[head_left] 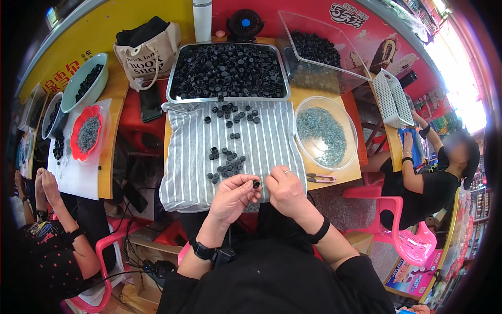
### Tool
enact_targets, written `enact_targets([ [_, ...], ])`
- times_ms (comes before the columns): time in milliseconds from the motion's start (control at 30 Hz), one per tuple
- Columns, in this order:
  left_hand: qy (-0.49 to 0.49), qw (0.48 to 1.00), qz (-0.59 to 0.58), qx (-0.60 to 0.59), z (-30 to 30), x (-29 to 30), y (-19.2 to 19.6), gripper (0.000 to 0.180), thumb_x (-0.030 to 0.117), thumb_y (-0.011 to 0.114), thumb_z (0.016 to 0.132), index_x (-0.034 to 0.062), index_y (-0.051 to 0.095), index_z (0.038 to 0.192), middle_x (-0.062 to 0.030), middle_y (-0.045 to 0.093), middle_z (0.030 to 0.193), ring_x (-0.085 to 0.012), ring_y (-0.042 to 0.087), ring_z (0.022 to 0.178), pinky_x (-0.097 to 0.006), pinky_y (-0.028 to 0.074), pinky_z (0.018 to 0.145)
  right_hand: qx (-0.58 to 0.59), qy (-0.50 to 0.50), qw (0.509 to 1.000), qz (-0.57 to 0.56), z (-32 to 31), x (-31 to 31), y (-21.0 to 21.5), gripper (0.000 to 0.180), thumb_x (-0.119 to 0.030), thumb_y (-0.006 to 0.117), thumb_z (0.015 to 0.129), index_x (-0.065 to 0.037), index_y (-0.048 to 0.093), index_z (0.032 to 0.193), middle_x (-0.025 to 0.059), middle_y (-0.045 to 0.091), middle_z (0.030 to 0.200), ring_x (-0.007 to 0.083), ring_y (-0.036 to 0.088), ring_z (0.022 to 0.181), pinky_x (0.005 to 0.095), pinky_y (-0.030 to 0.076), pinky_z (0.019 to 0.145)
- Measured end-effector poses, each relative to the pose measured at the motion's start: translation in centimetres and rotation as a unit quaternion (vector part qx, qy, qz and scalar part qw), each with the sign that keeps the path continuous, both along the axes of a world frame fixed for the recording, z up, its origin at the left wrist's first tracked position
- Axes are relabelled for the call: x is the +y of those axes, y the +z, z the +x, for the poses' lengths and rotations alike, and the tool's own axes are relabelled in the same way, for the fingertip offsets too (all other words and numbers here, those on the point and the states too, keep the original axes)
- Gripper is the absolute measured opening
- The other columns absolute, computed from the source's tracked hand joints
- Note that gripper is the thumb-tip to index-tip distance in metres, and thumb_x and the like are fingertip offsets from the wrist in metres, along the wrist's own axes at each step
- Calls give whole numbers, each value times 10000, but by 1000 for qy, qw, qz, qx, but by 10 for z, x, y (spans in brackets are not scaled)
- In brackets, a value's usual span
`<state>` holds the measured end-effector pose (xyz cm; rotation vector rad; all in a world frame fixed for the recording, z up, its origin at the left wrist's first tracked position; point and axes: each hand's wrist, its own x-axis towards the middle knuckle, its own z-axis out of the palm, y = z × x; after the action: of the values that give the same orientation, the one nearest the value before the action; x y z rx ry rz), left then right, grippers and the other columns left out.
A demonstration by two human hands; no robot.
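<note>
Head view: left hand (232, 198) pinches one small black cap (256, 183); right hand (285, 192), just beside, has curled fingers, contents untellable. Beyond the grip: loose caps (229, 168) on striped cloth (183, 157), then a heaped metal tray (261, 99); apparently much is left, finished pieces indistinguishable.

A light wooden table (351, 170) carries a grey-and-white striped cloth (277, 141), from whose middle the clock is read. At twelve, a rectangular metal tray (251, 99) meets the cloth's far edge; beyond it stand a black fan (245, 23) and, toward half past eleven, a white cylinder (202, 21). A clear rectangular bin (361, 77) sits between one and two, a round clear tub (312, 144) near three, and snips (321, 178) between three and four. Loose black round pieces (237, 119) lie on the cloth, some toward twelve, others toward six.
</note>
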<state>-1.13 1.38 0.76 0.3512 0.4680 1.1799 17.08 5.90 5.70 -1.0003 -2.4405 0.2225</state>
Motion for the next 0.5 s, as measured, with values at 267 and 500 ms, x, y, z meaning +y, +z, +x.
enact_targets([
  [267,-2,1000,8,-6,0,0,0,218,115,588,976,-32,631,1131,-141,686,954,-186,674,808,-272,552,697,130,-59,988,-65,5,-3,-10,258,70,626,646,-32,690,875,113,557,833,296,573,798,389,467,661],
  [500,24,999,4,-23,2,-1,1,215,115,568,986,-28,624,1138,-144,676,976,-199,667,830,-286,542,715,106,-37,991,-69,-2,-5,-9,250,58,669,724,-29,687,958,114,595,881,306,594,838,385,482,696],
])
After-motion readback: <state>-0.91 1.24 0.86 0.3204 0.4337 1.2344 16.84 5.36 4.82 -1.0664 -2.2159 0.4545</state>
